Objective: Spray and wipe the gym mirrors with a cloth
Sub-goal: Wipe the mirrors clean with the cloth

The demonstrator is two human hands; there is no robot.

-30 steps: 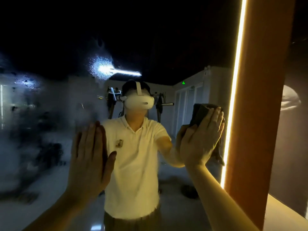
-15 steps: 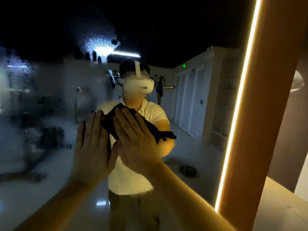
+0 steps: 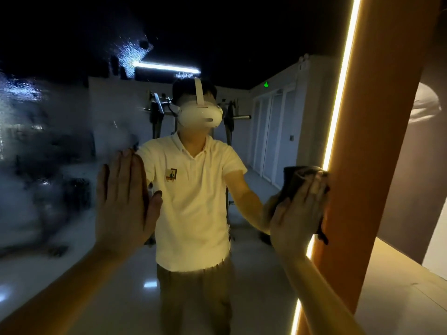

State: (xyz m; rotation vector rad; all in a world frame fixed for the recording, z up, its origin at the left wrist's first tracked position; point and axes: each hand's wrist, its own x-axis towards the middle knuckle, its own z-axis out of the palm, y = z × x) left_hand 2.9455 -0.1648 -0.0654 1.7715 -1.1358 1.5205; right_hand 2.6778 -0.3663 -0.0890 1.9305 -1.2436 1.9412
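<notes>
Cloth point(image 3: 294, 180): dark and bunched, pressed against the mirror point(image 3: 254, 274) under your right hand. It sits at the right edge of the glass, touching the light strip point(image 3: 338, 93). One corner hangs below your palm.
Right hand point(image 3: 298, 213): fingers extended and together, palm on the cloth, pressing rather than grasping. Your fingertips reach the top of the cloth beside the orange column point(image 3: 377, 141).
Left hand point(image 3: 123, 201): released, fingers straight and together, thumb out to the right. The palm lies flat on bare glass, well apart from the cloth.
Mirror: you face it at close range. The left part carries a foggy spray film point(image 3: 36, 165), with droplets point(image 3: 128, 54) bright near the top. The centre and right part read clear.
Reflection point(image 3: 193, 201): a person in a pale polo shirt and a white headset point(image 3: 199, 116), both arms raised to meet your hands.
Reflected room: a weight rack point(image 3: 157, 117) stands behind the person and a tube light point(image 3: 167, 67) runs overhead. White doors point(image 3: 273, 136) line the right side, with a green sign point(image 3: 266, 83) above them.
Light strip: vertical and warm, it runs along the mirror's right edge.
Orange column: stands just right of the light strip and leans in the wide-angle view.
Ledge point(image 3: 399, 286): a pale surface at the foot of the orange column, lower right.
</notes>
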